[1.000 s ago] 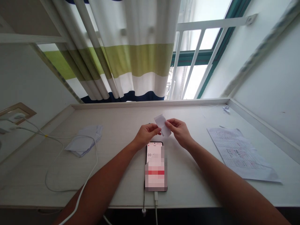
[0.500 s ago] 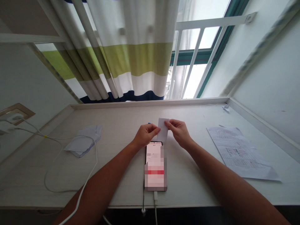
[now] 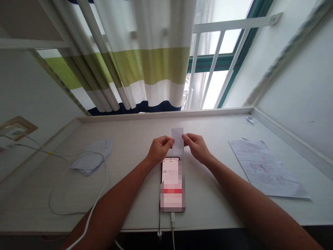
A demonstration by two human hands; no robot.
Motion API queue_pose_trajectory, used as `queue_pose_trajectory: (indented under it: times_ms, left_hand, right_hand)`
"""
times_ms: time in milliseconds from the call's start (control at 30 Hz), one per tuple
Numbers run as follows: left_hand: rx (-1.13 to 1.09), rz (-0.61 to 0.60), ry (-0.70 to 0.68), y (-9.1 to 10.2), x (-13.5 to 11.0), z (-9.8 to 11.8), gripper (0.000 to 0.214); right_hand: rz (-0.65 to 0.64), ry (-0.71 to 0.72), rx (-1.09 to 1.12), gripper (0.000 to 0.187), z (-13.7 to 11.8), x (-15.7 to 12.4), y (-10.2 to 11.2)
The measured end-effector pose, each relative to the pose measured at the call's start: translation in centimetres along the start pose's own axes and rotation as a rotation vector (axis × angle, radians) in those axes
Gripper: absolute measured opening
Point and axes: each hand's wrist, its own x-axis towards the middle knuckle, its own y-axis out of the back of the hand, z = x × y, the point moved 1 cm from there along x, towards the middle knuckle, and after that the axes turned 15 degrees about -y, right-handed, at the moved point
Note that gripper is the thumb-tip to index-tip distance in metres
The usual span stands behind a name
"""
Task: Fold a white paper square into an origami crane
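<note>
A small white slip of paper (image 3: 178, 141) is held upright above the desk between my two hands. My left hand (image 3: 160, 148) pinches its left edge between thumb and fingers. On the opposite edge, my right hand (image 3: 197, 147) grips it the same way. Just below the slip lies a phone (image 3: 171, 184), its screen lit and partly pixelated, with a white cable (image 3: 173, 219) plugged into its lower end. Parts of the fingers behind the paper are hidden.
Loose white papers (image 3: 91, 158) lie in a pile at the left, with a white cord (image 3: 107, 170) crossing them. A written sheet (image 3: 265, 168) rests at the right, and a crumpled scrap (image 3: 249, 119) sits in the far right corner. A raised rim (image 3: 166, 114) borders the desk.
Both hands still hold the slip. It has shifted slightly left and up, and now stands straighter. My right thumb has moved from its face toward the right edge.
</note>
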Motion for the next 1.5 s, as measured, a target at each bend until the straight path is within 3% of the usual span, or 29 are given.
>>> queue_pose_trajectory:
  times_ms: [233,567,767,933,1067,1367,1500]
  left_hand:
    - [-0.013,0.032,0.004,-0.1,0.0,-0.1,0.030]
    - [-0.033,0.064,0.012,0.3,0.1,-0.6,0.030]
    - [-0.079,0.107,0.015,0.1,0.3,-0.1,0.028]
    - [-0.035,0.189,0.004,0.8,0.8,-0.2,0.030]
    - [0.008,0.176,-0.012,1.3,1.0,-0.9,0.029]
    - [-0.023,0.094,0.004,0.5,0.4,-1.3,0.029]
    - [-0.018,0.132,0.002,0.5,0.3,-1.4,0.030]
  right_hand:
    - [0.076,0.014,-0.093,0.057,0.2,-0.2,-0.2]
    - [-0.153,-0.104,-0.005,0.052,0.8,0.1,-0.5]
    - [-0.159,-0.144,0.033,0.054,1.0,0.3,-0.6]
    - [-0.314,-0.239,-0.043,0.057,1.1,0.1,-0.6]
    - [-0.272,-0.144,-0.132,0.054,0.9,0.2,-0.4]
    - [-0.144,-0.104,-0.224,0.056,0.8,0.3,-0.1]
    - [-0.177,-0.126,-0.210,0.056,0.6,0.1,-0.2]
